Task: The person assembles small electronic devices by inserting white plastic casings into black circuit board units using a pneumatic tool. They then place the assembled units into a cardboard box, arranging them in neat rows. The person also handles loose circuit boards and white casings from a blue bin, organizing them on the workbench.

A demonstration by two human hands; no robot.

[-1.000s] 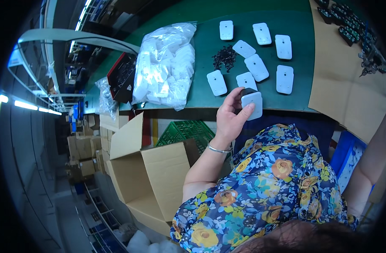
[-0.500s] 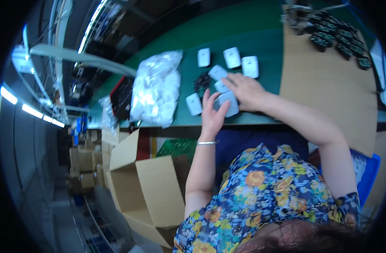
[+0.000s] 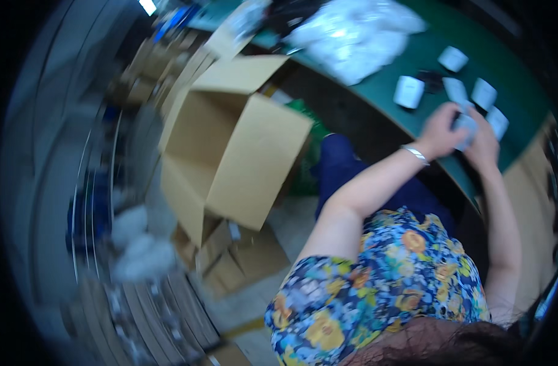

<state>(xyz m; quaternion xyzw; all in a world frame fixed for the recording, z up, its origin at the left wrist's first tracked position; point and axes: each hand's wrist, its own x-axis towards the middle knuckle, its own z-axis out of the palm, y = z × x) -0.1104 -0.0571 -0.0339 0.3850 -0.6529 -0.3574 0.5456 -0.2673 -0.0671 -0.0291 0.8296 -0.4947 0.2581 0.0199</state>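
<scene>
Between my two hands, over the near edge of the green table (image 3: 382,91), is a white rounded plastic case (image 3: 466,130). My left hand (image 3: 441,130), with a silver bracelet at the wrist, has its fingers closed on the case's left side. On the other side my right hand (image 3: 483,145) grips it too; its fingertips are partly hidden and blurred. Just beyond my hands lies another white case (image 3: 455,90). More white cases lie around: one on the left (image 3: 408,92), others farther off and to the right. A small heap of black parts (image 3: 431,80) sits among them.
A clear bag of white pieces (image 3: 355,36) lies at the table's left. Below stands a large open cardboard box (image 3: 260,161), with a flattened carton (image 3: 245,262) near it on the floor. Brown board (image 3: 529,174) covers the table's right part. Stacked cartons (image 3: 148,67) stand farther off.
The view has swung left and down, so the table now sits at upper right and more floor shows. My hands, earlier spread over the cases, have come together around one case.
</scene>
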